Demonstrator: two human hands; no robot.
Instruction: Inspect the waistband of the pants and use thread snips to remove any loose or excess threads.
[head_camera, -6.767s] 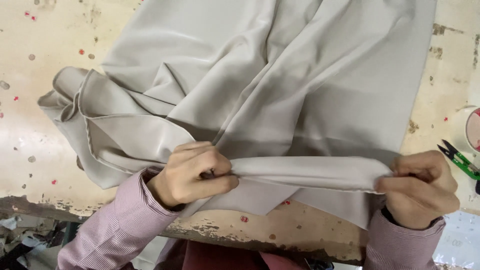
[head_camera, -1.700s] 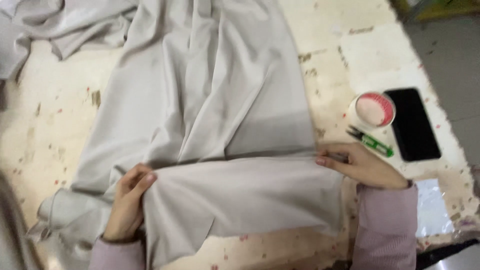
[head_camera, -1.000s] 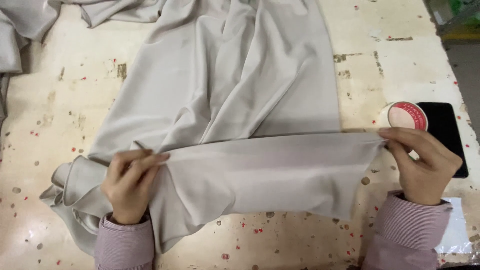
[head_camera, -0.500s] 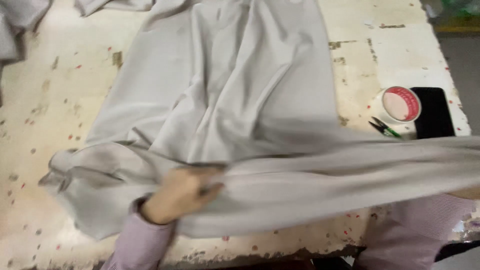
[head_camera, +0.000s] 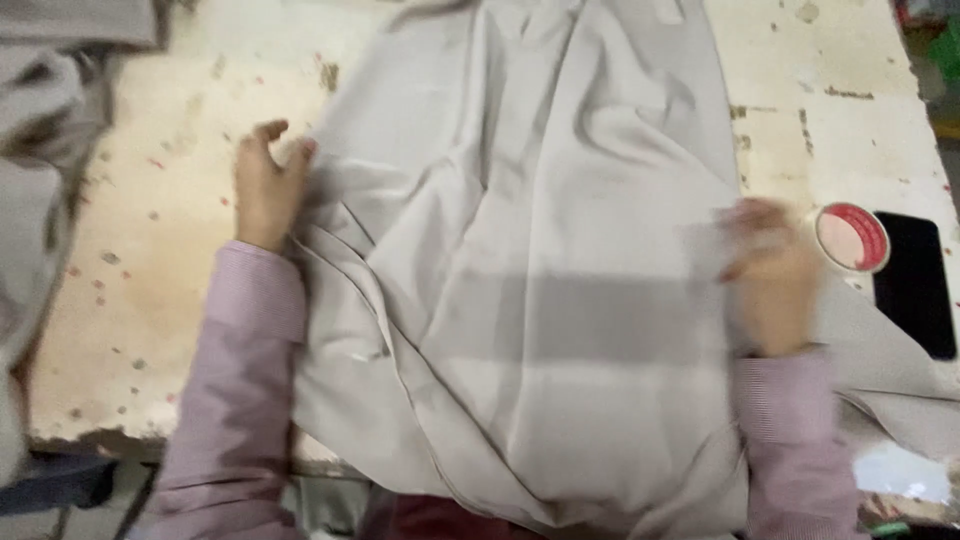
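A large sheet of light grey cloth (head_camera: 520, 260) lies spread over a worn cream table (head_camera: 170, 300), its near end hanging over the front edge. My left hand (head_camera: 265, 190) is at the cloth's left edge, fingers curled on the hem. My right hand (head_camera: 770, 275) is blurred by motion at the cloth's right edge, and a bit of cloth seems caught in its fingers. Both arms are in pink striped sleeves.
A roll of tape with a red rim (head_camera: 852, 237) stands just right of my right hand, beside a black phone (head_camera: 915, 285). More grey cloth (head_camera: 40, 130) is bunched at the far left. The table's front edge runs along the bottom.
Both hands have carried the folded edge away from me, from near the table's front up over the cloth. The lifted fold now lies flat, and the hands are further apart.
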